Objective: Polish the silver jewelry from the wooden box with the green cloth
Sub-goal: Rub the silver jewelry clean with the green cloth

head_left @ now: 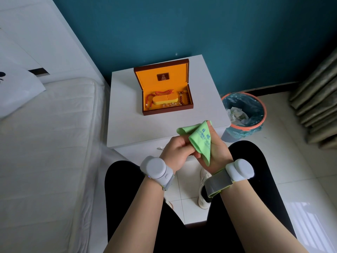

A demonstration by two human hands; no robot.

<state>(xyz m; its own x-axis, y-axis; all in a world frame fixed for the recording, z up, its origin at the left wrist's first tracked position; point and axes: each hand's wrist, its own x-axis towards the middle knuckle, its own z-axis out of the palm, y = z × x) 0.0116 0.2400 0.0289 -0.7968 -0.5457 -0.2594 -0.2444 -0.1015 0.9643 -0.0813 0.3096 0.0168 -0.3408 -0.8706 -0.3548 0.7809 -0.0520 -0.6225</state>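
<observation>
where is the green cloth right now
In the head view, the printed green cloth is held between both hands, just in front of the white nightstand, nearer than the open wooden box.

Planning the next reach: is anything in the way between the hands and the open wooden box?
Nothing visible. Both the left hand and right hand hold the green cloth at the nightstand's front edge; bare top lies before the wooden box, lid up.

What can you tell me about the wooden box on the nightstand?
The wooden box is dark reddish-brown, rectangular, and stands open on the white nightstand, its hinged lid upright and lined in orange with a small brown emblem. The orange-lined tray holds a yellow oblong pad, a red braided cord and strands of reddish and pale beads. Neither hand touches it.
</observation>
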